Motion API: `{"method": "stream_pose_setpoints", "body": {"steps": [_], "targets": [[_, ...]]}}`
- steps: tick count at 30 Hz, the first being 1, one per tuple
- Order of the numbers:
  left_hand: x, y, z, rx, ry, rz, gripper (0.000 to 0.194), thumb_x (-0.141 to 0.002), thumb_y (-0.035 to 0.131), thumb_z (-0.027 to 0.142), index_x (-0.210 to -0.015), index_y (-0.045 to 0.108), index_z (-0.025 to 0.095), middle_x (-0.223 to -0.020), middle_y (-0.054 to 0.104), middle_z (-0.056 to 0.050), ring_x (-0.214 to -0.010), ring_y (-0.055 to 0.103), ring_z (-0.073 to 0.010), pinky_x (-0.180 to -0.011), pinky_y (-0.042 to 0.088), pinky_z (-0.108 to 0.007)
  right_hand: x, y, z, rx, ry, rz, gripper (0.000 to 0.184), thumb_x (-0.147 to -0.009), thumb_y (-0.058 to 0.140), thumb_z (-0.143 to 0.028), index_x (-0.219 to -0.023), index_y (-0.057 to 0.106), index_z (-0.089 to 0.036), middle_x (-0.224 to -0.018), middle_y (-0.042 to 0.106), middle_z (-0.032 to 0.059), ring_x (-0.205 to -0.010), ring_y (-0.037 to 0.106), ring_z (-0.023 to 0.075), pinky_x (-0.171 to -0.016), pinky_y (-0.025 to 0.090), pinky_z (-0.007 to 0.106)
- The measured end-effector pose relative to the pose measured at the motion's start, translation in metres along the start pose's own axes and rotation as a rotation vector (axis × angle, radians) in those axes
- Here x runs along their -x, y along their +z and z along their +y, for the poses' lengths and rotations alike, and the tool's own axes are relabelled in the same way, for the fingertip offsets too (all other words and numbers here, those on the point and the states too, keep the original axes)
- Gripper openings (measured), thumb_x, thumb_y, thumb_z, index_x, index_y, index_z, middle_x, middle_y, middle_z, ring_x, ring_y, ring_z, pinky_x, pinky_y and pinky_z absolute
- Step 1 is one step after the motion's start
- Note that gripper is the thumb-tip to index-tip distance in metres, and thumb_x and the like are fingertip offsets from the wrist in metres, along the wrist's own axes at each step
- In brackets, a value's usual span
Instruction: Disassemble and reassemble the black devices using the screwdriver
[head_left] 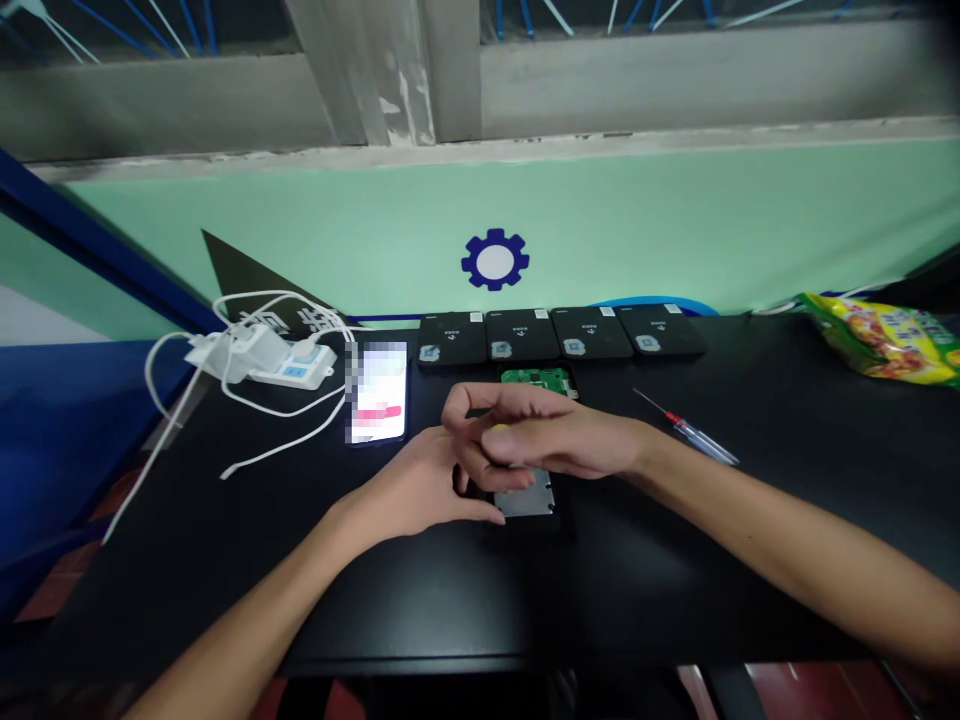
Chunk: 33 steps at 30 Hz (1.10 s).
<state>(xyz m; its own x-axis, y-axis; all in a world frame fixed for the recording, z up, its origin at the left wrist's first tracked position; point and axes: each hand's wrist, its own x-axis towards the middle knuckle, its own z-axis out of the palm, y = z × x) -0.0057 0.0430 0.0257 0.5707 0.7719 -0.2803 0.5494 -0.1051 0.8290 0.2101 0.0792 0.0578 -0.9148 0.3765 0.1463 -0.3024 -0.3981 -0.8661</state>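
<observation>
A silver metal plate [531, 495] with notched edges lies flat on the black table, partly covered by my hands. My left hand [424, 485] is at its left side, thumb stretched to the near left corner; its other fingers are mostly hidden behind my right hand. Crossing above the plate, my right hand [540, 435] has its fingers curled in and its thumb pressed towards them. Whatever is between those fingers is too small or hidden to make out. Just beyond, a green circuit board [536, 378] shows in a dark case.
Several flat black boxes [521, 335] stand in a row along the wall. A lit phone [384, 390] lies left, near a white power strip [300, 368] with tangled cables. To the right are a clear-handled screwdriver [697, 437] and a yellow-green snack bag [889, 340].
</observation>
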Motion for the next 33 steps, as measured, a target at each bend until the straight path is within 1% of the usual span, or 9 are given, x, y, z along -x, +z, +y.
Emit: {"method": "stream_pose_setpoints", "body": {"steps": [4, 7, 12, 15, 18, 21, 24, 28, 33], "targets": [[0.003, 0.001, 0.004, 0.060, -0.038, -0.010, 0.035, -0.079, 0.098, 0.042, -0.100, 0.079, 0.022, -0.091, 0.079, -0.001, -0.089, 0.077, -0.0245, -0.085, 0.065, -0.038, -0.002, -0.005, -0.001, 0.039, -0.019, -0.077, 0.038, -0.110, 0.050, -0.041, -0.097, 0.074, -0.014, -0.086, 0.069, 0.0065, -0.074, 0.059, 0.0175, -0.076, 0.053, 0.032], [0.005, 0.001, 0.008, 0.025, -0.018, 0.011, 0.035, -0.081, 0.096, 0.044, -0.101, 0.079, 0.022, -0.093, 0.079, -0.002, -0.090, 0.077, -0.0258, -0.084, 0.064, -0.039, -0.002, -0.008, -0.004, 0.115, -0.020, -0.087, 0.028, -0.107, 0.058, -0.031, -0.099, 0.077, -0.013, -0.097, 0.075, 0.0090, -0.087, 0.066, 0.0194, -0.078, 0.053, 0.031], [0.003, -0.002, 0.013, -0.019, 0.059, 0.033, 0.040, -0.081, 0.095, 0.047, -0.109, 0.078, 0.024, -0.110, 0.080, -0.004, -0.114, 0.076, -0.0338, -0.100, 0.063, -0.047, -0.002, -0.003, -0.004, 0.113, -0.024, -0.054, 0.010, -0.100, 0.077, -0.021, -0.108, 0.075, -0.014, -0.102, 0.078, 0.0068, -0.093, 0.072, 0.0163, -0.084, 0.056, 0.029], [0.001, -0.003, 0.016, 0.032, 0.054, 0.016, 0.051, -0.077, 0.098, 0.040, -0.119, 0.074, 0.023, -0.114, 0.081, -0.004, -0.113, 0.077, -0.0353, -0.097, 0.065, -0.047, -0.004, 0.001, 0.001, -0.014, -0.051, -0.058, 0.019, -0.096, 0.083, -0.015, -0.101, 0.064, -0.018, -0.096, 0.078, 0.0033, -0.077, 0.071, 0.0124, -0.078, 0.057, 0.027], [0.002, -0.002, 0.016, 0.105, 0.019, 0.011, 0.039, -0.082, 0.094, 0.035, -0.114, 0.075, 0.023, -0.101, 0.082, 0.000, -0.103, 0.080, -0.0317, -0.090, 0.067, -0.044, -0.007, 0.004, 0.003, -0.008, -0.027, -0.044, 0.028, -0.097, 0.085, -0.024, -0.099, 0.057, -0.021, -0.082, 0.072, -0.0024, -0.062, 0.062, 0.0100, -0.063, 0.052, 0.023], [0.005, 0.001, 0.014, 0.160, 0.001, 0.012, 0.035, -0.077, 0.098, 0.038, -0.103, 0.078, 0.024, -0.093, 0.083, 0.000, -0.097, 0.082, -0.0297, -0.090, 0.067, -0.042, -0.006, 0.004, 0.002, 0.045, -0.001, -0.013, 0.024, -0.104, 0.075, -0.039, -0.104, 0.065, -0.018, -0.078, 0.064, -0.0029, -0.056, 0.050, 0.0085, -0.052, 0.040, 0.021], [0.007, 0.002, 0.013, 0.207, -0.048, -0.002, 0.028, -0.078, 0.096, 0.038, -0.095, 0.079, 0.024, -0.081, 0.080, 0.001, -0.089, 0.082, -0.0277, -0.085, 0.067, -0.040, -0.003, -0.001, 0.000, 0.126, 0.032, -0.002, 0.032, -0.111, 0.062, -0.042, -0.102, 0.074, -0.013, -0.080, 0.065, 0.0005, -0.054, 0.046, 0.0078, -0.045, 0.030, 0.022], [0.006, 0.001, 0.015, 0.110, -0.011, 0.010, 0.023, -0.079, 0.094, 0.035, -0.085, 0.076, 0.022, -0.073, 0.075, 0.004, -0.079, 0.078, -0.0236, -0.079, 0.064, -0.036, -0.003, -0.007, 0.001, 0.195, -0.030, -0.070, 0.032, -0.111, 0.064, -0.038, -0.101, 0.080, -0.012, -0.086, 0.072, 0.0050, -0.069, 0.063, 0.0123, -0.053, 0.039, 0.023], [0.003, 0.000, 0.014, 0.042, 0.017, 0.041, 0.037, -0.075, 0.098, 0.037, -0.104, 0.080, 0.023, -0.089, 0.081, 0.002, -0.092, 0.079, -0.0282, -0.081, 0.064, -0.038, -0.005, -0.004, -0.001, 0.154, -0.037, -0.110, 0.021, -0.107, 0.074, -0.032, -0.101, 0.080, -0.013, -0.092, 0.078, 0.0057, -0.076, 0.070, 0.0145, -0.080, 0.056, 0.029]]}}
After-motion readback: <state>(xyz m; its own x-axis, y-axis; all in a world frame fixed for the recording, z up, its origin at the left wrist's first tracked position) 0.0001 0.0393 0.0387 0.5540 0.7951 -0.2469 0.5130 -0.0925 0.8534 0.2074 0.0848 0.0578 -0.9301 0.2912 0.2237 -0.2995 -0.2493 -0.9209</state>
